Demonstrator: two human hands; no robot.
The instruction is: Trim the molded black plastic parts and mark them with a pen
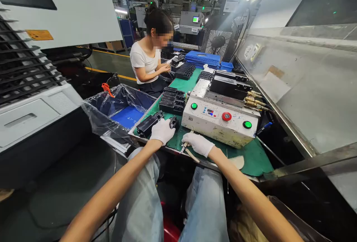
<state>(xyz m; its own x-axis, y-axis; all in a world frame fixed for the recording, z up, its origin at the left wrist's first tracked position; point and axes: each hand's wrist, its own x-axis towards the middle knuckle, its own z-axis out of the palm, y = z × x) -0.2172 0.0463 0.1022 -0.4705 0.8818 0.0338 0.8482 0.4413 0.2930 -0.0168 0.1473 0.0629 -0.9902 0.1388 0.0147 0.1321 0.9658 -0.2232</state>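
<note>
Both my hands wear white gloves and rest at the near edge of a green mat (pixel 251 156). My left hand (pixel 162 130) is closed on a small black plastic part (pixel 174 122). A longer black part (pixel 149 123) lies on the mat just left of it. My right hand (pixel 198 143) is closed on a pair of cutters (pixel 186 147) with pale handles, whose tip points down and to the left.
A white control box (pixel 220 121) with green and red buttons stands right behind my hands. Stacked black parts (pixel 173 100) sit to its left. A blue bin lined with clear plastic (pixel 119 111) stands at left. A co-worker (pixel 149 54) sits at the far end of the table.
</note>
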